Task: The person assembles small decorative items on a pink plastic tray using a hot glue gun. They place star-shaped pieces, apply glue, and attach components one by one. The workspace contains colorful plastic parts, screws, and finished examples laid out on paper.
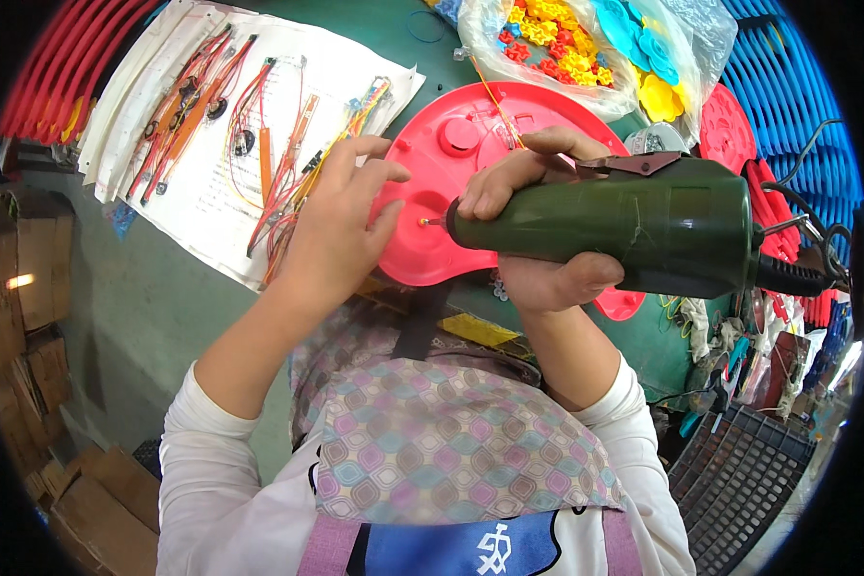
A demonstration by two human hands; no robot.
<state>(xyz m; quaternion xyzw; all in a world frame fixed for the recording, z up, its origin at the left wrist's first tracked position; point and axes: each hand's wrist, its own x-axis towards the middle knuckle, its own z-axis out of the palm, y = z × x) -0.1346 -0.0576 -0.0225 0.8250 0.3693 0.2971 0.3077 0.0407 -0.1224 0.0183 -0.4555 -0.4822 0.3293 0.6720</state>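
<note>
My right hand grips a dark green electric screwdriver, held level with its bit pointing left. The bit tip meets a small screw on a red plastic shell that lies on the green table. My left hand rests on the left edge of that shell, fingers spread and pressing it down beside the screw. A thin yellow wire crosses the top of the shell.
White paper sheets with several red and orange wire assemblies lie to the left. A clear bag of yellow, red and blue plastic flowers sits behind the shell. Blue crates stand at the right, a black crate at lower right, cardboard boxes at the left.
</note>
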